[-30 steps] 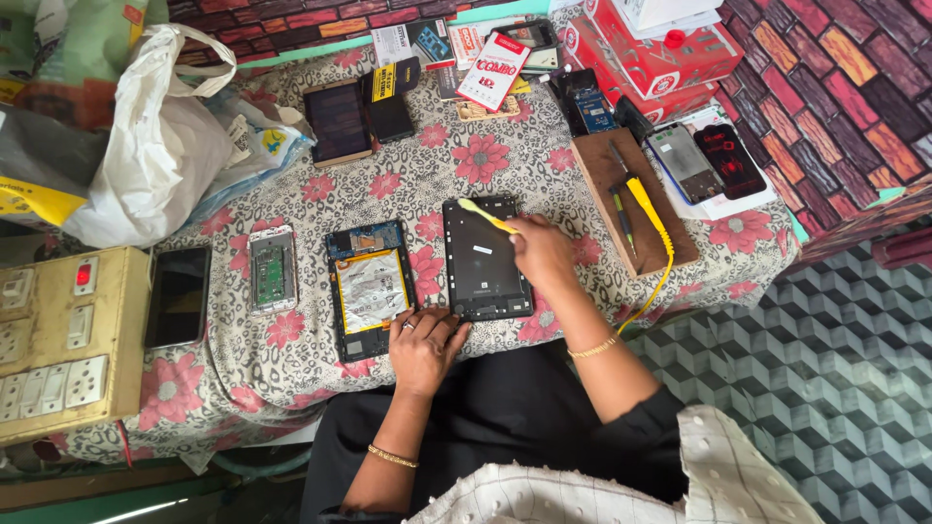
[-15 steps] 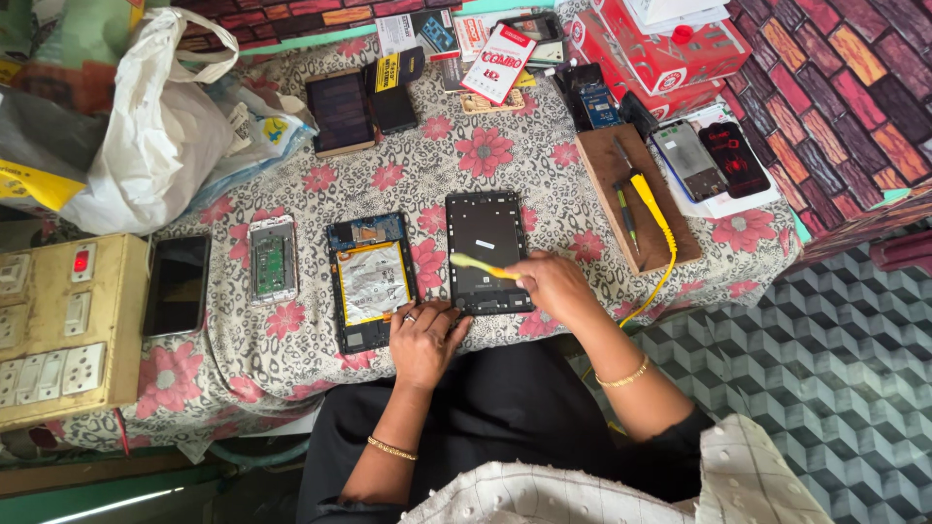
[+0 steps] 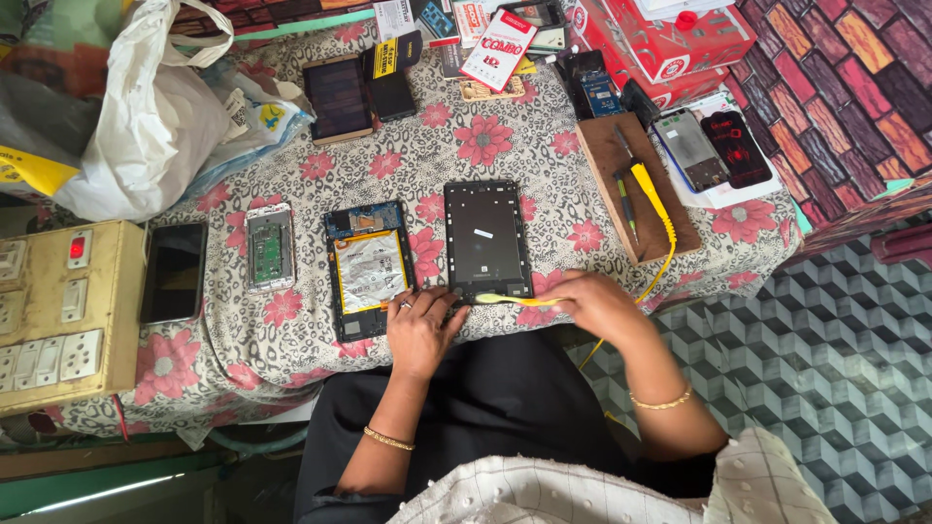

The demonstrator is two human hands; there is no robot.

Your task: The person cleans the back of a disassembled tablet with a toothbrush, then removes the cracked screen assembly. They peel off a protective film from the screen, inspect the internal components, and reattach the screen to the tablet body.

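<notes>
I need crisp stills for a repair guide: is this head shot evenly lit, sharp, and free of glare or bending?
Head view: light soft and even, shadows faint; the right hand and its yellow brush stay sharp; mild glare on the silver battery; no obvious bending at the edges; the checked cloth nearest the camera looks slightly soft.

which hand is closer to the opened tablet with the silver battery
Left. The left hand rests at the bottom right corner of the opened tablet; the right hand is off to the right, holding a yellow brush.
</notes>
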